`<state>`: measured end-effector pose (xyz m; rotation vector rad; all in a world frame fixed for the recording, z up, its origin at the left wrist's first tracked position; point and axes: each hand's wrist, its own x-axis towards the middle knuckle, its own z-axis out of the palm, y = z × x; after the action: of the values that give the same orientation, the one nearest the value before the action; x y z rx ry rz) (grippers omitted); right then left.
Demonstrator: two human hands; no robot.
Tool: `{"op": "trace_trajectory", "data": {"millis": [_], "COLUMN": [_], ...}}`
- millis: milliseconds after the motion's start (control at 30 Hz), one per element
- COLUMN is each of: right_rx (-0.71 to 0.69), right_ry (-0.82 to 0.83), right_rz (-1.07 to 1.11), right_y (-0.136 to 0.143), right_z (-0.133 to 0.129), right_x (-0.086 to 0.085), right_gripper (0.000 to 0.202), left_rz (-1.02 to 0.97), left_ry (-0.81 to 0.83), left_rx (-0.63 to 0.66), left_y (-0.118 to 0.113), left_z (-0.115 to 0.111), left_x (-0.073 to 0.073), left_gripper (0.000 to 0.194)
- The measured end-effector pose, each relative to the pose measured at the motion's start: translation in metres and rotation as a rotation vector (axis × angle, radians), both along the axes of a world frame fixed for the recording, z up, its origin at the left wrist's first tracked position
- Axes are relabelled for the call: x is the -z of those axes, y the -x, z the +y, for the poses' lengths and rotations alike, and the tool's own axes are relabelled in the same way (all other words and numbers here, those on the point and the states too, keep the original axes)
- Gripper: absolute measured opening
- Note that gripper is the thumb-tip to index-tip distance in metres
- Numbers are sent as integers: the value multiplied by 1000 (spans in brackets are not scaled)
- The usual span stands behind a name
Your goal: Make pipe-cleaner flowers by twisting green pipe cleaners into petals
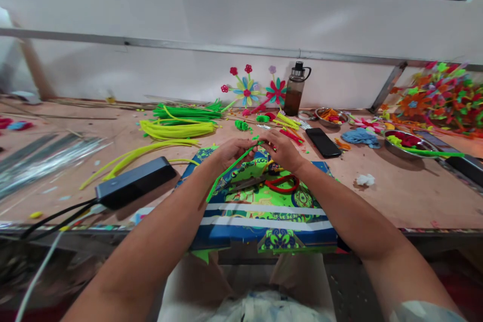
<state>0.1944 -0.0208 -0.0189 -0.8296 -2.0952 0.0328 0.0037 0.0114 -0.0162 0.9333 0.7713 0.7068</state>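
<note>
A bright green pipe cleaner [218,179] is pinched between my two hands over the patterned mat. My left hand [237,153] has its fingers closed around it, and the long free end slants down toward the mat's left side. Close beside it, the fingertips of my right hand [281,149] are closed at the upper end, where the green looks bent or bunched. Fine detail there is hidden by my fingers. Red-handled scissors [247,183] lie below my hands on the blue and green mat [277,239], which has white tape strips across it.
Bundles of green pipe cleaners [188,112] and yellow pipe cleaners [181,130] lie left. Finished flowers [247,92] and a bottle [293,91] stand behind. A phone [323,142], a blue cloth [361,137] and a metal bowl [405,152] are right; a black box with cables [136,182] is left.
</note>
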Motion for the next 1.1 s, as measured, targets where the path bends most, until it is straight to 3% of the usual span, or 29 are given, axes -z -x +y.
{"op": "trace_trajectory", "data": {"millis": [333, 567, 733, 900, 1000, 1100], "right_rx": [-18, 29, 101, 48, 22, -23], "right_ry": [-78, 57, 356, 902, 1037, 888], "right_rz": [-67, 15, 224, 489, 585, 576], "right_y": [-6, 0, 7, 14, 16, 16], "right_z": [-1, -6, -4, 4, 4, 3], "right_x": [-3, -8, -7, 1, 1, -4], "right_gripper": [15, 8, 10, 19, 18, 12], "left_rz": [-53, 34, 200, 521, 528, 353], "left_ry": [-4, -283, -675, -1100, -1078, -827], "left_rx": [8, -10, -55, -159, -183, -139], "left_y": [-4, -6, -7, -6, -6, -6], "left_z": [-9, -12, -10, -9, -9, -8], "left_x": [-10, -8, -5, -5, -6, -6], "left_gripper": [3, 23, 24, 4, 5, 17]}}
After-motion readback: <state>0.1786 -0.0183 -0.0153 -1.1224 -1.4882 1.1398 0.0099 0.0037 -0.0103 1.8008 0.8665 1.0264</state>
